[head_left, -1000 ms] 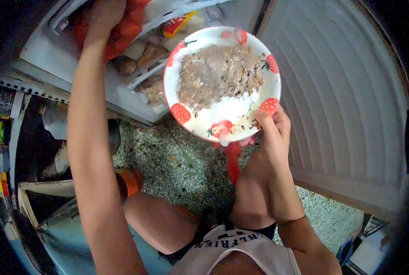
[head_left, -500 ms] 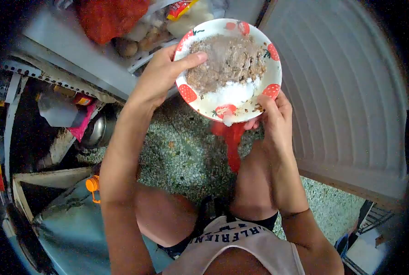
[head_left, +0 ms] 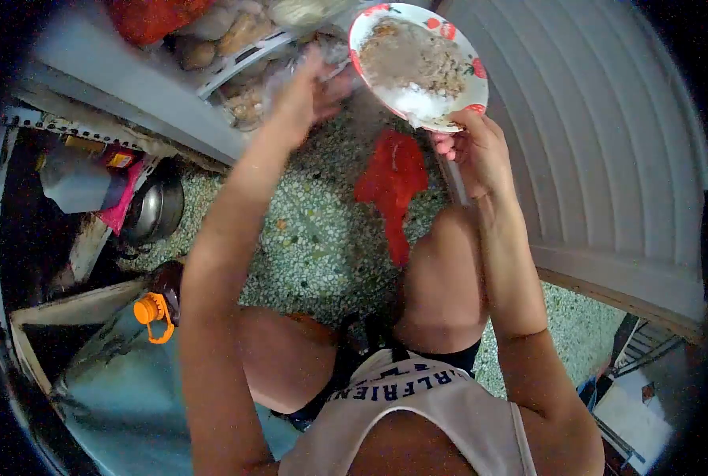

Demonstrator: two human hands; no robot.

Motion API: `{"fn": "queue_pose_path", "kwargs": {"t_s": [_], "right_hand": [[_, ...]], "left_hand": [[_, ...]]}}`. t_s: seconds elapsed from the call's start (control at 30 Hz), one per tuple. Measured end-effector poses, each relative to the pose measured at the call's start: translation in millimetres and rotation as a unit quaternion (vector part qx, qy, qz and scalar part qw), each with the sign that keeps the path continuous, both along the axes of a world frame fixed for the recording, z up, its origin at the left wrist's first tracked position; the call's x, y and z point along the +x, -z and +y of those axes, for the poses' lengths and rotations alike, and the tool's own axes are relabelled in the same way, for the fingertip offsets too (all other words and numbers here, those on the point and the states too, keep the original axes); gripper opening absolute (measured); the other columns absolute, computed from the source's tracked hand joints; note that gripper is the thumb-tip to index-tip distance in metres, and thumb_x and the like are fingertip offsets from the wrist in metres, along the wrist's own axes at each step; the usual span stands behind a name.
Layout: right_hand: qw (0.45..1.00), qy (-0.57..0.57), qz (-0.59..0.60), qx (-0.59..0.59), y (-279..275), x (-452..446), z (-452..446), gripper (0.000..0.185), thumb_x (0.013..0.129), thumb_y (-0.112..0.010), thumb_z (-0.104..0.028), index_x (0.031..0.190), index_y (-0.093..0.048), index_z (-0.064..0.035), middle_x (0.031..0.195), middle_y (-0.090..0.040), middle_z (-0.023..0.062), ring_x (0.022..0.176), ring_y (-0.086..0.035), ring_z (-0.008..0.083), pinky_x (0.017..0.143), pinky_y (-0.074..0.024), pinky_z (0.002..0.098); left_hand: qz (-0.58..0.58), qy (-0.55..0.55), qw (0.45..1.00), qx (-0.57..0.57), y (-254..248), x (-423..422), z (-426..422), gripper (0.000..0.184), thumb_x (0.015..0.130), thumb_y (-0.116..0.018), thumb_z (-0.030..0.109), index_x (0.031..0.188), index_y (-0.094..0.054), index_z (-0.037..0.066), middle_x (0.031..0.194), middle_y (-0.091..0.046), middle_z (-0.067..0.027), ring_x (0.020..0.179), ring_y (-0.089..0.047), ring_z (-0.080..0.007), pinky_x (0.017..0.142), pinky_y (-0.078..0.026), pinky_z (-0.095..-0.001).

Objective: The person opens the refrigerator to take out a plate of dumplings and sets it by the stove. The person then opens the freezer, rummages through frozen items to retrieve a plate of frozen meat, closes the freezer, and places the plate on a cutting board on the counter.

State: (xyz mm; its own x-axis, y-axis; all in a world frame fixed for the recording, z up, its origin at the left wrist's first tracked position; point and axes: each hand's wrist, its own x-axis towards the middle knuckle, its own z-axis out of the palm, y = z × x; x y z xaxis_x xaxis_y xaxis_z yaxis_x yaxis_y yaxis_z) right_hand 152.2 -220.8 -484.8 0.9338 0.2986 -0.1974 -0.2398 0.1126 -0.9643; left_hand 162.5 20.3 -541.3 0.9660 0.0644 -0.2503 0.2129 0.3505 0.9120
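My right hand (head_left: 481, 151) grips the near rim of a white plate (head_left: 474, 89) with red strawberries on it, thumb on top and fingers beneath. A frosty brown minced-looking food (head_left: 413, 59) covers the plate, and a white icy clump (head_left: 419, 101) lies at its near side. The plate is tilted. Left of it, my left hand (head_left: 310, 99) is off the plate with fingers apart, blurred by motion. It is close to clear plastic bags (head_left: 286, 75) in the lower freezer drawer. Whether it touches them I cannot tell.
An open white freezer door (head_left: 584, 143) stands at the right. A red plastic bag (head_left: 393, 178) lies on the speckled floor (head_left: 290, 246). Bagged food fills the drawers (head_left: 239, 59). A metal pot (head_left: 155, 206) and a bottle with an orange cap (head_left: 149, 309) are at the left.
My left hand has let go of the plate and moved away to the freezer drawer. The plate, in my right hand alone, has shifted up and tilted. More of the red bag shows.
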Motion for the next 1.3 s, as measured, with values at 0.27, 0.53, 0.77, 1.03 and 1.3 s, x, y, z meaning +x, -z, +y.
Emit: {"fn": "queue_pose_path", "kwargs": {"t_s": [0.27, 0.53, 0.77, 1.03, 1.3], "right_hand": [[0.997, 0.07, -0.027, 0.005, -5, -11, -8, 0.021, 0.081, -0.044, -0.013, 0.09, -0.048, 0.0056, 0.066, -0.058, 0.0109, 0.048, -0.054, 0.0139, 0.043, -0.0411, 0.0212], [0.994, 0.106, 0.019, -0.024, 0, -12, -18, 0.019, 0.08, -0.047, -0.015, 0.089, -0.048, 0.002, 0.062, -0.057, 0.0105, 0.045, -0.052, 0.013, 0.041, -0.0382, 0.0215], [0.989, 0.102, 0.054, -0.093, -1, -16, -23, 0.023, 0.081, -0.046, -0.02, 0.089, -0.049, 0.0005, 0.061, -0.058, 0.0086, 0.045, -0.053, 0.013, 0.04, -0.0389, 0.0215], [0.997, 0.04, 0.059, -0.033, -24, -27, -20, 0.02, 0.086, -0.047, -0.018, 0.094, -0.045, 0.0005, 0.068, -0.059, 0.0102, 0.046, -0.055, 0.0148, 0.041, -0.0422, 0.0227], [0.996, 0.02, 0.085, -0.011, -52, -21, -28, 0.024, 0.087, -0.048, -0.022, 0.096, -0.049, 0.0001, 0.073, -0.058, 0.0076, 0.051, -0.056, 0.0125, 0.045, -0.0455, 0.0231]], "left_hand": [[0.058, 0.14, 0.964, 0.22, 168, -49, -174, 0.042, 0.082, -0.05, 0.036, 0.112, -0.051, 0.006, 0.1, -0.058, -0.0082, 0.085, -0.054, -0.0182, 0.075, -0.044, -0.0318], [0.104, 0.205, 0.935, 0.271, 176, -13, -94, 0.037, 0.083, -0.051, 0.031, 0.114, -0.052, 0.01, 0.103, -0.057, -0.0061, 0.088, -0.052, -0.016, 0.074, -0.043, -0.0316], [-0.024, 0.273, 0.91, 0.311, 104, -10, -27, 0.034, 0.083, -0.051, 0.028, 0.112, -0.052, 0.01, 0.093, -0.058, -0.0035, 0.073, -0.052, -0.0104, 0.06, -0.043, -0.0281], [0.229, 0.089, 0.967, -0.073, -31, -57, -22, 0.05, 0.081, -0.042, 0.055, 0.091, -0.06, 0.009, 0.076, -0.058, 0.0002, 0.062, -0.051, -0.0087, 0.051, -0.038, -0.023], [0.197, 0.001, 0.977, 0.075, -96, -69, -66, 0.019, 0.075, -0.06, 0.025, 0.068, -0.057, 0.008, 0.054, -0.047, 0.0033, 0.044, -0.041, -0.0074, 0.042, -0.03, -0.0242]]}}
